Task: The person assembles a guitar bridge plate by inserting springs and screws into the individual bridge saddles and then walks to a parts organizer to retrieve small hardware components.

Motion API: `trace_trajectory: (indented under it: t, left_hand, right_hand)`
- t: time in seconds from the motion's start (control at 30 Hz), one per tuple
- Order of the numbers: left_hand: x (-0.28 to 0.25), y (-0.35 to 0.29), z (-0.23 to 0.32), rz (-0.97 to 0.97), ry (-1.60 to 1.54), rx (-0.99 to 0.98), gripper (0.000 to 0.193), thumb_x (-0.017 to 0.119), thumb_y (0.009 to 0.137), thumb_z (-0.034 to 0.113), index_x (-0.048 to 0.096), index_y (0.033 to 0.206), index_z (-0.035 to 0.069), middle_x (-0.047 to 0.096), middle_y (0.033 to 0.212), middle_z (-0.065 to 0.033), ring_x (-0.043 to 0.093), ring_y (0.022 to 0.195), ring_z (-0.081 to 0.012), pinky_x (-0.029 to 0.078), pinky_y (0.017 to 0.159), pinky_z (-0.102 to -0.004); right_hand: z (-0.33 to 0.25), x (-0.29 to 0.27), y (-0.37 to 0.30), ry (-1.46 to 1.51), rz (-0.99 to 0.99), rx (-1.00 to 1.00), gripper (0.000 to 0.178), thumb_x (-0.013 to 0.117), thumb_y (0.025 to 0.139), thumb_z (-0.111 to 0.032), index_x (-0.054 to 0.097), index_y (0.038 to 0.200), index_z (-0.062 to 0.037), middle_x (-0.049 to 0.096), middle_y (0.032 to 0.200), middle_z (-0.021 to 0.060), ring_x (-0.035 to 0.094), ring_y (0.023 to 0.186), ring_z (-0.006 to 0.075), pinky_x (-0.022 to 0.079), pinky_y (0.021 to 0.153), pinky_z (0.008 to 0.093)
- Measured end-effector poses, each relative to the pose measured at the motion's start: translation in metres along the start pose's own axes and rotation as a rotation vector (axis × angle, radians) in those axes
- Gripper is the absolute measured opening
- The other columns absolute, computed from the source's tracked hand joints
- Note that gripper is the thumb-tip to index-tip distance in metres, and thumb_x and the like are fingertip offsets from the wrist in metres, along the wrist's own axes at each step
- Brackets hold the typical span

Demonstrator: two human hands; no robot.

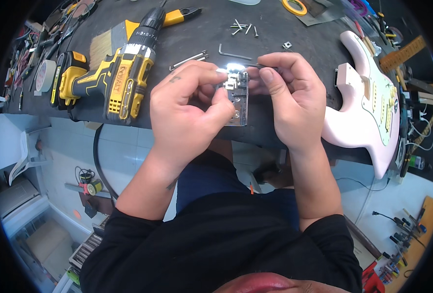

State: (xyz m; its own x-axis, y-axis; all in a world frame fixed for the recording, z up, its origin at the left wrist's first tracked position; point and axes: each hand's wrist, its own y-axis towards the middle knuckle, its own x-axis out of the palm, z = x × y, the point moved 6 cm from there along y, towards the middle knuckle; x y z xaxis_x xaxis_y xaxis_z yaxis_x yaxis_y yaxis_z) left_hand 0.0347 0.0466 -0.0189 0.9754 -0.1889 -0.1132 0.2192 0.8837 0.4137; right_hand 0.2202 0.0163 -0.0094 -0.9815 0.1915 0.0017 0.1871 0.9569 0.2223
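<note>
Bare desk (318, 44) shows ahead-right of the hands (192, 100), short of a guitar body (353, 128); a drill (127, 78) blocks left, a hex key (235, 55) just ahead.

The premises present as a workshop, apparently for guitars: a dark workbench (192, 36) bears a yellow-and-black cordless drill (127, 80), loose screws (256, 32), a hex key (235, 55) and a pale pink electric guitar body (365, 110).
</note>
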Motion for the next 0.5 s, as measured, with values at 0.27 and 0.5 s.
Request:
trace_trajectory:
  t: [0.27,0.5]
  left_hand:
    - [0.0001,-0.0017,0.0024,0.05,-0.092,-0.097,0.023,0.07,0.083,-0.015,0.073,0.105,-0.008,0.071,0.112,-0.0127,0.065,0.082,-0.0065,0.055,0.069,-0.0217]
    - [-0.0004,-0.0037,-0.0012,0.066,-0.117,-0.209,0.022,0.068,0.088,-0.015,0.069,0.109,-0.009,0.07,0.116,-0.0142,0.069,0.089,-0.0101,0.057,0.075,-0.0239]
  right_hand:
    - [0.0019,-0.0014,0.0004,0.016,-0.01,-0.04,0.01,0.061,0.106,0.004,0.068,0.113,0.0041,0.079,0.098,0.0126,0.078,0.089,0.0162,0.064,0.081,0.0306]
    - [-0.0031,-0.0052,-0.0001,-0.173,-0.06,-0.141,0.013,0.061,0.108,0.003,0.067,0.12,0.0058,0.077,0.106,0.0116,0.078,0.096,0.0174,0.064,0.087,0.0299]
